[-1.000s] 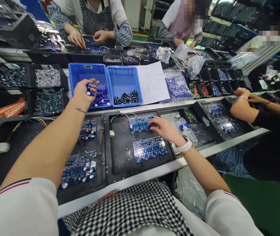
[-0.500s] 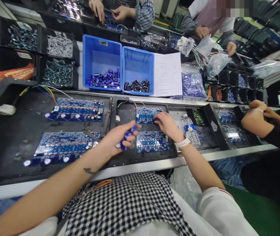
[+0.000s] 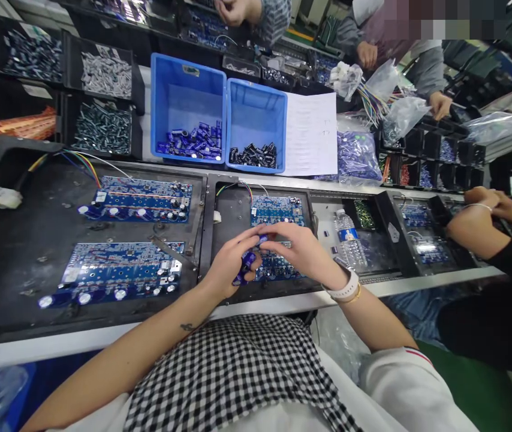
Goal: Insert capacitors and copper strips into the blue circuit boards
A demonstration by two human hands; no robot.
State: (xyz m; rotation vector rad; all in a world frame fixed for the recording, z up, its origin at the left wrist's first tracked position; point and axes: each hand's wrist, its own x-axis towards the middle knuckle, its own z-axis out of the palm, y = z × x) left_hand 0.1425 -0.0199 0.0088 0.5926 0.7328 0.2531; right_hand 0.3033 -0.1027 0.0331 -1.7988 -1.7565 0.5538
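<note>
My left hand [image 3: 233,264] is closed around several blue capacitors [image 3: 247,264], over the left edge of the middle tray. The fingertips of my right hand [image 3: 294,246] meet those of my left hand at one blue capacitor [image 3: 262,239]. Both hands hang above two blue circuit boards; the upper board [image 3: 276,207] shows behind the fingers, and the lower board [image 3: 283,268] is partly covered by my right hand. In the left tray lie two more boards, an upper one [image 3: 143,195] and a lower one [image 3: 121,264], each with round capacitors along its front edge.
Behind the trays stand a blue bin of blue capacitors [image 3: 188,105] and a blue bin of black ones [image 3: 256,114], beside paper sheets [image 3: 312,135]. A water bottle [image 3: 349,240] lies to the right. Black part bins [image 3: 103,126] fill the back left. A co-worker's hands [image 3: 485,207] work at far right.
My right hand has drawn back from the upper board toward my left hand, and their fingertips now meet at a capacitor. My left hand has moved slightly right. The view has shifted a little.
</note>
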